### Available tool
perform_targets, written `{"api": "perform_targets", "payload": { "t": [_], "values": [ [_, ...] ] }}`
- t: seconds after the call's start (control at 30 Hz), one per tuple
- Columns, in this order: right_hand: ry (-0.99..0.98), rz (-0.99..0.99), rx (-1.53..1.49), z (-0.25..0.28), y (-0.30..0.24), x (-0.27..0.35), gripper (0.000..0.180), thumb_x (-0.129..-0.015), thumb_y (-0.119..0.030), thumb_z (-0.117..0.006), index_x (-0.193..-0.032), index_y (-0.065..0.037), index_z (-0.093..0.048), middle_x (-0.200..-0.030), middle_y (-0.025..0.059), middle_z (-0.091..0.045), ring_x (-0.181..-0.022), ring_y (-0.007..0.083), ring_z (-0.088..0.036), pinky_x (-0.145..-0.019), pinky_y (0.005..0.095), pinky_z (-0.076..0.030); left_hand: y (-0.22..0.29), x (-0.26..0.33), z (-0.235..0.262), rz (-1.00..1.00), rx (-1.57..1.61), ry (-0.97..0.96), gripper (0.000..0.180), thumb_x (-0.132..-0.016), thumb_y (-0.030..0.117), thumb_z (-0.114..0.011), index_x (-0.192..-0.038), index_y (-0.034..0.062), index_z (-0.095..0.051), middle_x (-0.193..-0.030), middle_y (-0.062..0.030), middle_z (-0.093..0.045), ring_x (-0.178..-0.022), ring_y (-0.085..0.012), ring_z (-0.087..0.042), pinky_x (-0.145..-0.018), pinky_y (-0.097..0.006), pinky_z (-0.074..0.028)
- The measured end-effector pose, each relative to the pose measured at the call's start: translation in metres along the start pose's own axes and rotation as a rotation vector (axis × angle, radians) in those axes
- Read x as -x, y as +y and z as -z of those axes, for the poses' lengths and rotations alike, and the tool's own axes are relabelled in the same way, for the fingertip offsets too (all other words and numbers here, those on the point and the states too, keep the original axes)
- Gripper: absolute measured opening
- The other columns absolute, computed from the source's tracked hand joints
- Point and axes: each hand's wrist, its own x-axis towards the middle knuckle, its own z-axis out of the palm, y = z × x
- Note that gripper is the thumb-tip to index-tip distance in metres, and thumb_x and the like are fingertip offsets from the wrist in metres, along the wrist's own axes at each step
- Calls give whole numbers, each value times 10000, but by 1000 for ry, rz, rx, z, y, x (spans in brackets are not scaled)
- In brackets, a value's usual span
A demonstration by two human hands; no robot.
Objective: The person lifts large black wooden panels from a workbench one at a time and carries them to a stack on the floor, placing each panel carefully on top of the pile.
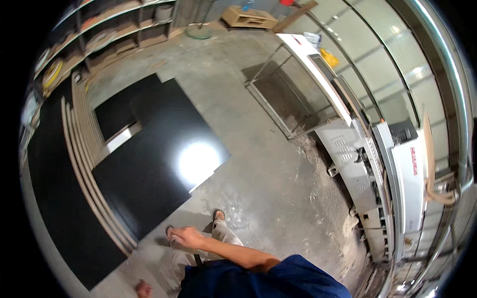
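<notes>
Spreading on all sides of the grip, the smooth grey concrete floor (258,164) fades into the black fisheye rim. To the right of the grip runs a long white-and-grey metal machine (343,149), its lower end lost among blurred parts near the rim. Just ahead and to the left of the right hand (188,237) lies a broad, glossy black flat sheet (154,159); a strong white glare wipes out part of its surface. Farther left is a long black flat sheet (64,198), its outer side bending with the lens, and tan-edged layers show between these 2 sheets; how many are stacked is hard to count. The small pale oblong (120,139) by the black surfaces is hard to identify.

Far ahead and left of the grip stands grey open shelving (82,42), cut off above, its contents mostly indistinct. Ahead and right is a white-topped metal-frame table (325,79). Directly behind the grip, a dark blue shirt (258,278) is cut off below.

The right hand's fingers look bent inward, partly covering 1 sandalled foot beneath; I cannot tell whether they clasp anything. The left hand (143,288), low and left of it, is dim, blurred and cropped, so its grip cannot be told either.
</notes>
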Motion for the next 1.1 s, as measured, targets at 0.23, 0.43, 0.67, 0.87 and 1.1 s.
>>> {"api": "perform_targets", "payload": {
  "t": [0.23, 0.43, 0.67, 0.87, 1.1],
  "values": [
    [461, -949, -98, 163, 220, 166, 336, -816, -324, -597, -905, -5, -660, -809, 145, -665, -727, 214, -651, -675, 343, -503, 100, -45, -324, -557, -815, -402, 106, -732, 27, -592, -626, 27, -587, -573, -39, -539, -494, -136, -474, -451, -290, -387],
    [1075, -1204, -809, 301, 312, 300, 197, -840, -146, -611, -859, 47, -647, -752, 92, -654, -658, 167, -622, -596, 290, -532, 301, 14, -622, -192, -505, -440, 155, -824, 163, -606, -730, 40, -599, -600, -32, -554, -480, -110, -489, -425, -254, -379],
    [1233, -1082, -793, 497, 418, 343, 229, -856, -167, -615, -921, 52, -629, -790, 102, -651, -683, 174, -623, -611, 298, -528, 410, 90, -896, -302, -787, -791, 189, -841, 211, -627, -874, 25, -623, -758, -44, -619, -673, -133, -592, -614, -282, -495],
    [1466, -979, -552, 687, 497, 374, 267, -850, -188, -630, -970, 49, -611, -812, 93, -647, -712, 173, -621, -642, 296, -519, 496, 93, -1174, -558, -874, -945, 152, -833, 200, -634, -834, 48, -623, -702, 15, -567, -626, -84, -500, -563, -252, -425],
    [1774, -984, -396, 852, 556, 428, 207, -838, -159, -626, -926, 28, -617, -732, 33, -605, -610, 111, -542, -561, 245, -446, 585, 193, -1522, -860, -878, -1309, 151, -838, 187, -619, -819, 37, -616, -705, 19, -566, -643, -75, -479, -571, -255, -408]
  ]
}}
